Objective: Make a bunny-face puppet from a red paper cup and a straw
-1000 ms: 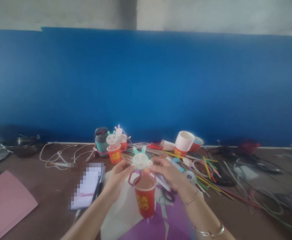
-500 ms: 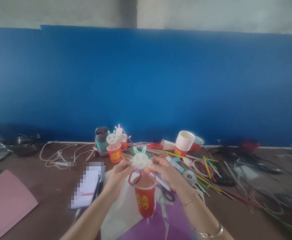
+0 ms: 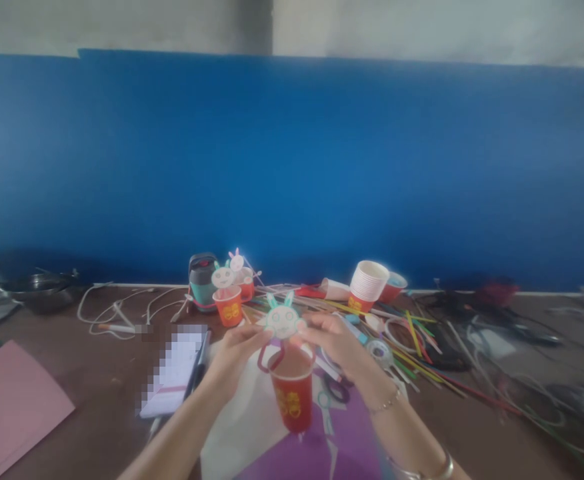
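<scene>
A white paper rabbit face (image 3: 283,323) with green ears stands upright at the far rim of a red paper cup (image 3: 293,400) with yellow markings. My left hand (image 3: 237,347) pinches the face's left edge, and my right hand (image 3: 329,337) pinches its right edge. A red loop (image 3: 263,360) sticks out at the cup's left side, and another shows at its right. The cup rests on purple paper (image 3: 317,453) and white paper (image 3: 232,427). Just right of the cup lie scissors (image 3: 337,389) and a small green-edged cutout (image 3: 325,400).
Behind my left hand stand a rabbit-faced cup (image 3: 229,310) and a teal-grey jar (image 3: 203,287). A phone (image 3: 175,373) and pink paper (image 3: 17,407) lie left. Stacked cups (image 3: 367,287), a tape roll (image 3: 379,352) and scattered coloured pipe cleaners (image 3: 422,367) are right. A blue partition (image 3: 292,167) rises behind.
The rabbit face and both hands have shifted very slightly to the right, and the cup appears a touch further right too. Both hands keep their pinch on the face.
</scene>
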`<action>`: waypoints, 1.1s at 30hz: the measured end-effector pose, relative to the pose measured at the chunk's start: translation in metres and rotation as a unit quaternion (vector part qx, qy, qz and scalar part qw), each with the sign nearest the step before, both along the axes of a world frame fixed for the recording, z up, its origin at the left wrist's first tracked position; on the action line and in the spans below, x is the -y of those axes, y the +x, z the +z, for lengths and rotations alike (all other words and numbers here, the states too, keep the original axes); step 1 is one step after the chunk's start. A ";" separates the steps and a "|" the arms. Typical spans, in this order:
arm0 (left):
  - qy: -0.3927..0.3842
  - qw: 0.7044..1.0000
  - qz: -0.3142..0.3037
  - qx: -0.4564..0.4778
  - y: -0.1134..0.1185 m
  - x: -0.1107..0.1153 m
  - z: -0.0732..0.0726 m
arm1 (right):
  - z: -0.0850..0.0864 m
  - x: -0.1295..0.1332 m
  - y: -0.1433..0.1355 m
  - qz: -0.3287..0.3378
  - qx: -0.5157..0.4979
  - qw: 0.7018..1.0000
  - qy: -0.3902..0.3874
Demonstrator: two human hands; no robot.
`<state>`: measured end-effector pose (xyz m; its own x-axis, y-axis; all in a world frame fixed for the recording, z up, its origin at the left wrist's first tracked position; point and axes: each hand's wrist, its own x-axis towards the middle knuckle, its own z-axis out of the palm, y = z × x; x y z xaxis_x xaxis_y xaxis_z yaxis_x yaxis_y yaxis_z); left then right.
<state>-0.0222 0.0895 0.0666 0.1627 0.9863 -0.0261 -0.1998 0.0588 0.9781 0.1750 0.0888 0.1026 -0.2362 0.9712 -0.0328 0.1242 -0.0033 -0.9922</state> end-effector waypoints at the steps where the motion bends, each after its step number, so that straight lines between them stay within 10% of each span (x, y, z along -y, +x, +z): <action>1: 0.001 1.000 -0.004 -0.001 0.000 0.000 0.000 | 0.000 0.000 0.000 0.000 0.008 1.000 0.007; 33: 0.021 1.000 0.006 0.017 0.004 0.001 0.006 | -0.007 -0.002 -0.005 -0.014 0.010 0.998 0.060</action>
<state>-0.0183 0.0881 0.0723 0.1503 0.9884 0.0214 -0.2334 0.0144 0.9723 0.1705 0.0910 0.0961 -0.2098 0.9745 0.0792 0.1457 0.1112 -0.9831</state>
